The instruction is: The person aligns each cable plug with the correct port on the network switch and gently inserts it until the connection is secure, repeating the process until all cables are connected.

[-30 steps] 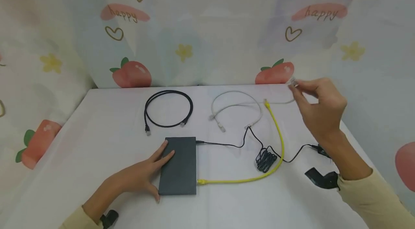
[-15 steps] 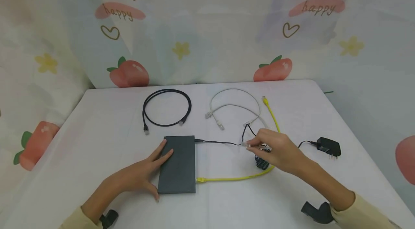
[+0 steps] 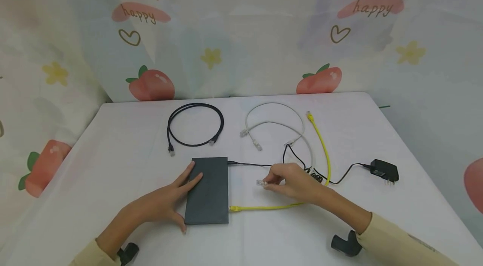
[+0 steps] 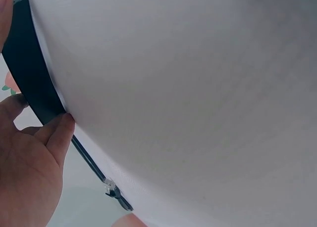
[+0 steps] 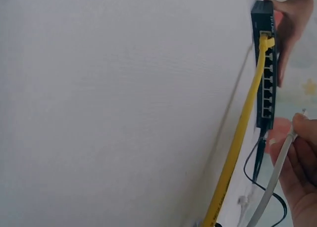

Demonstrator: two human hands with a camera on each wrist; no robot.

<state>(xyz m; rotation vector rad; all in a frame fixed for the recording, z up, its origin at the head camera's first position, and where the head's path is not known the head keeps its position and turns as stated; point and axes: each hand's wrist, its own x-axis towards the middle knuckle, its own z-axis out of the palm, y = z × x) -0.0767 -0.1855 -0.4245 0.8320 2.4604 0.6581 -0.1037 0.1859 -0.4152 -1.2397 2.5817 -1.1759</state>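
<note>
A dark network switch (image 3: 207, 190) lies flat on the white table; the right wrist view shows its row of ports (image 5: 267, 81). A yellow Ethernet cable (image 3: 264, 207) is plugged into the port nearest the person. My left hand (image 3: 160, 203) rests on the switch, two fingertips on its top and the thumb at its near left corner. Right of the switch, my right hand (image 3: 292, 180) pinches a white Ethernet cable (image 5: 278, 170) just behind its clear plug (image 3: 260, 182). The plug points left and is apart from the ports. Part of the yellow cable is hidden behind the right arm.
A coiled black Ethernet cable (image 3: 222, 119) lies behind the switch. White cable loops (image 3: 277, 103) spread to its right, near the far end of the yellow cable. A thin black power cord (image 3: 249, 164) runs from the switch to a power adapter (image 3: 384, 170) at the right.
My right hand has carried the white cable's plug from the table's far right, down and left towards the switch. The left hand and the switch have stayed in place.
</note>
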